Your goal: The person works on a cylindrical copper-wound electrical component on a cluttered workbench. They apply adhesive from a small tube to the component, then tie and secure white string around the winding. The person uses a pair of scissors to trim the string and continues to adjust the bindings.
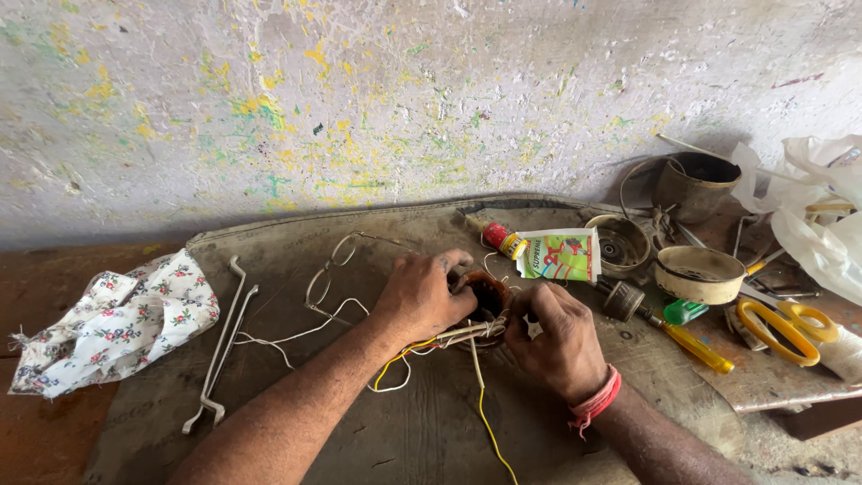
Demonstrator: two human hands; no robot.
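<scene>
- The left hand (420, 295) closes its grip over the left side of a round copper coil (486, 301) that sits mid-counter, a little right of centre; the right hand (557, 337) pinches the coil's near right edge, its fingertips hidden.
- White and yellow wires (449, 337) run out from under the coil toward the near side. They look thin, so a hard tug could likely snap one or pull it loose.
- One yellow wire (489, 422) trails toward the near edge and could catch on a forearm.
- Eyeglasses (330, 269) lie just left of the left hand, a white thread (296, 334) close by; a sweep leftward could knock or drag them.
- Right of the hands things crowd together: a glue tube (501, 239) on its box (558, 255), small metal cups (700, 272), a yellow screwdriver (696, 346), yellow scissors (786, 328). An elbow moving right could push them off the raised board (772, 382).
- Freer room lies near and left, between the arms and the bent metal rods (220, 346); a flowered cloth (112, 323) lies farther left.
- The paint-flecked wall (359, 99) closes the far side.
</scene>
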